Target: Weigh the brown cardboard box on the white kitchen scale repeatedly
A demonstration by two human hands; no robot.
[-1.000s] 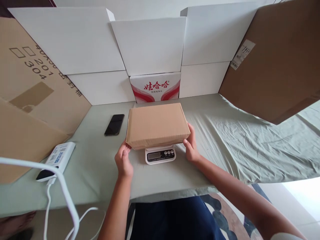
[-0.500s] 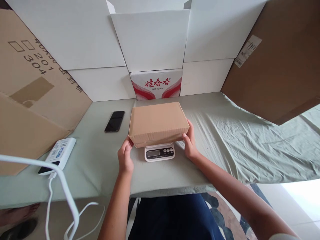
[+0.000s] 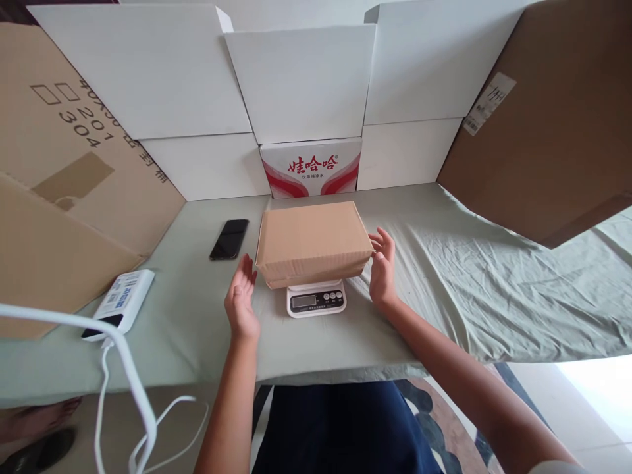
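Observation:
A brown cardboard box rests on a white digital kitchen scale, covering its weighing platform. Only the scale's front shows, with a small grey display and several round buttons. At the box's left side is my left hand, open, its fingers stretched upward beside the front left corner. My right hand stands open by the right side, fingers apart and very near the front right corner; whether a fingertip still touches it I cannot tell.
A black smartphone lies left of the box. Farther left is a white power bank with a white cable looping over the front edge. White boxes stand behind, large brown cartons at both sides. Green cloth covers the table.
Both hands have let go of the cardboard box and moved slightly outward, fingers opening. The box stays on the scale. The whole view has shifted a little.

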